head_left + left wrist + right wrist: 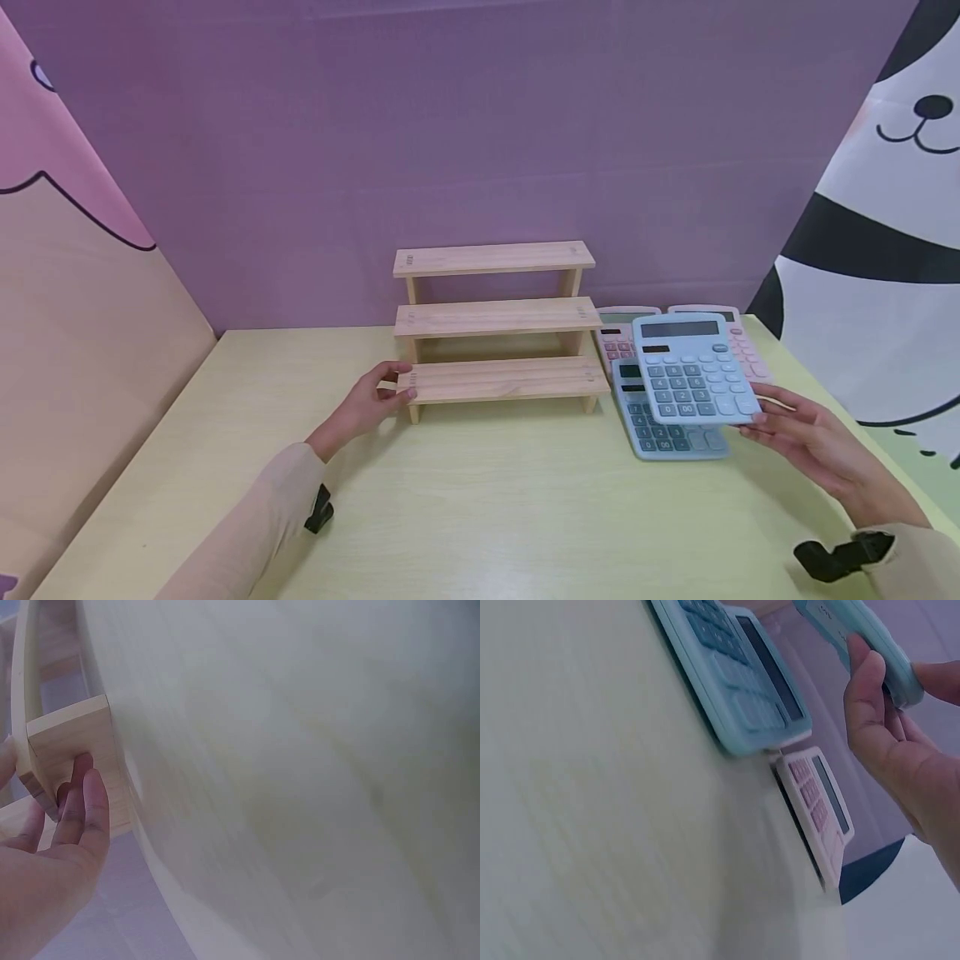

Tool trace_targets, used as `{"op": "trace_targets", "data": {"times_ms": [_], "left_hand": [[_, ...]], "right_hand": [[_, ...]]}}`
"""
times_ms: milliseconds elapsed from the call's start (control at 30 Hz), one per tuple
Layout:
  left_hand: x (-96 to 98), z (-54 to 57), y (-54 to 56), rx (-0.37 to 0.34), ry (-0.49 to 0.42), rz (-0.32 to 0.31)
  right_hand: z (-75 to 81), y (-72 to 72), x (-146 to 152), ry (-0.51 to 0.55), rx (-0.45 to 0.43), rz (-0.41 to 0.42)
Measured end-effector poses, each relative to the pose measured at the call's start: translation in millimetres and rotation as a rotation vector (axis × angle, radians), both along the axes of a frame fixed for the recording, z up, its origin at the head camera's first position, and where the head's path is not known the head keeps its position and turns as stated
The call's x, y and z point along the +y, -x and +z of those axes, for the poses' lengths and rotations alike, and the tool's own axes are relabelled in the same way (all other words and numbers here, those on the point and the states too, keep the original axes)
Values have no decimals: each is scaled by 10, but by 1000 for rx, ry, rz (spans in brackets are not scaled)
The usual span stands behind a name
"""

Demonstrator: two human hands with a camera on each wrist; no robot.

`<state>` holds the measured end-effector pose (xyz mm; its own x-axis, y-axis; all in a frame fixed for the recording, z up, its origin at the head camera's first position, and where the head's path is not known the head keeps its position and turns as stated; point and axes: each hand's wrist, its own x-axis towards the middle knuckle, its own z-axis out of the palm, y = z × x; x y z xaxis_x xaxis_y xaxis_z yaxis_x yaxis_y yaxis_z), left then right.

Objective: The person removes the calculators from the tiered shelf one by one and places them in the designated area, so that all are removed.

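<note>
A light blue calculator (686, 367) is pinched at its lower right corner by my right hand (825, 446). It hangs raised above a second blue calculator (675, 446) on the table, partly covering it. In the right wrist view, the thumb and fingers of that hand (900, 735) grip the blue calculator's edge (870, 645). My left hand (371, 400) holds the left end of the bottom step of a three-tier wooden stand (502, 381). The left wrist view shows its fingers (96, 817) curled beneath the step's end, beside the wooden leg (82, 735).
Two pink calculators (617, 340) lie behind the blue ones, partly hidden. The stand and calculators are on a pale wooden table (495, 508). A purple backdrop (480, 150) rises at the rear edge, with a panda-print cloth (877, 275) at right and a pink one (67, 150) at left.
</note>
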<state>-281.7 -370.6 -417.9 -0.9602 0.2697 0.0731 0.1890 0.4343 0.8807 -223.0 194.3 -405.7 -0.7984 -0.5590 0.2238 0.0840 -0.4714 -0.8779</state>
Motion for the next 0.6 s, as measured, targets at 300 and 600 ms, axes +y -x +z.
{"op": "trace_targets", "data": {"times_ms": [300,600], "left_hand": [[-9,-3,6,-9,1,9],[-1,-3,1,-10,4,10]], "right_hand": [[-79,-16,209,43,5,58],[-146,-26,425,35,-4,35]]}}
